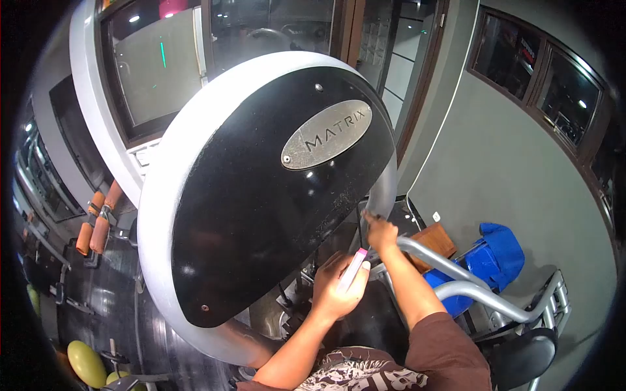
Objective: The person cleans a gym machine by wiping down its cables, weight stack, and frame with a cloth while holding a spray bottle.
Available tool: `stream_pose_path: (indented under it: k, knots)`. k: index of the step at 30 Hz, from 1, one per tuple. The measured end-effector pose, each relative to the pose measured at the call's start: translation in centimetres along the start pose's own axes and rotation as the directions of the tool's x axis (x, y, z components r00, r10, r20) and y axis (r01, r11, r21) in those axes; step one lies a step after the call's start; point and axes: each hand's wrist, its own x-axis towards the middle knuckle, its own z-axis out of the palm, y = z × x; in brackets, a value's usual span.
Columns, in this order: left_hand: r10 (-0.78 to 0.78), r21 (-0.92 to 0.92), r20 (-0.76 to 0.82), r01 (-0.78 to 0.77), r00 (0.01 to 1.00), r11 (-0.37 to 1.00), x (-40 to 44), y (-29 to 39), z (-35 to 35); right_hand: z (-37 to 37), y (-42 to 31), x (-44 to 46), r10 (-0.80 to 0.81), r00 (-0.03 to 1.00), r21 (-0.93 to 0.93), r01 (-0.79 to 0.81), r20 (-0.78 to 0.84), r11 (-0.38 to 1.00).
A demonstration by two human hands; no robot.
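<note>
My left hand [336, 290] is closed around a slim, pale pink stick with a brighter pink end [354, 267]; its exact kind is unclear. The stick points up, away from me. Ahead and to the right, my right hand [382, 233] reaches to the grey metal tube [383, 192] of a gym machine, index finger stretched out against or very near it. The other fingers look loosely bent. Above both hands stands the machine's big black cover [261, 195] in a white rounded frame [160, 189], bearing an oval MATRIX badge [327, 135].
Silver bars [450, 264] curve out beside my right forearm. Beyond them are a brown wooden box [430, 246] and a blue bag or cloth [499, 254]. Orange foam rollers [98, 231] and a green oval object [87, 363] are at left. A grey wall [502, 156] rises at right.
</note>
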Motion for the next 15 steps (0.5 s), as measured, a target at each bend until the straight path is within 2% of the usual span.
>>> stream_pose_path:
  k: [1, 4, 5, 7, 9, 11, 12, 13, 15]
  knots:
    - [-0.027, -0.02, -0.002, 0.027, 1.0, 0.999, -0.1, 0.1, -0.1, 2.7, 0.6, -0.3, -0.008, 0.996, -0.029, 0.011, 0.083, 1.0]
    - [-0.091, -0.057, -0.013, 0.09, 0.996, 0.994, 0.3, 0.5, -0.3, 5.3, 1.1, -0.7, -0.04, 0.98, -0.059, 0.053, 0.196, 0.997]
    - [-0.11, -0.067, -0.016, 0.109, 0.994, 0.992, 0.5, 0.7, -0.3, 4.2, 0.8, -0.7, -0.087, 0.99, -0.037, 0.092, 0.108, 0.995]
    - [-0.119, -0.073, -0.005, 0.118, 0.993, 0.99, 0.6, 0.7, -0.2, -2.9, -0.4, -1.1, -0.165, 0.984, -0.009, 0.165, -0.067, 0.986]
    - [-0.146, -0.083, 0.012, 0.146, 0.989, 0.986, 0.6, 0.7, 0.2, -8.5, -0.1, -0.6, -0.176, 0.966, 0.029, 0.185, -0.192, 0.982]
    - [-0.19, -0.084, 0.03, 0.192, 0.981, 0.978, 0.5, 0.8, 0.5, -9.0, 2.3, 1.5, -0.227, 0.882, 0.119, 0.299, -0.413, 0.947]
    - [-0.179, -0.082, 0.028, 0.181, 0.983, 0.98, 0.3, 0.3, 0.8, -9.3, 3.1, 1.9, -0.229, 0.858, 0.11, 0.311, -0.459, 0.944]
    - [-0.167, -0.066, 0.029, 0.169, 0.986, 0.983, 0.2, 0.0, 1.0, -9.7, 3.7, 1.7, -0.214, 0.894, 0.091, 0.27, -0.394, 0.959]
    - [-0.138, -0.034, 0.028, 0.139, 0.99, 0.99, 0.2, -0.2, 1.1, -7.1, 5.1, 1.1, -0.251, 0.872, 0.104, 0.321, -0.421, 0.941]
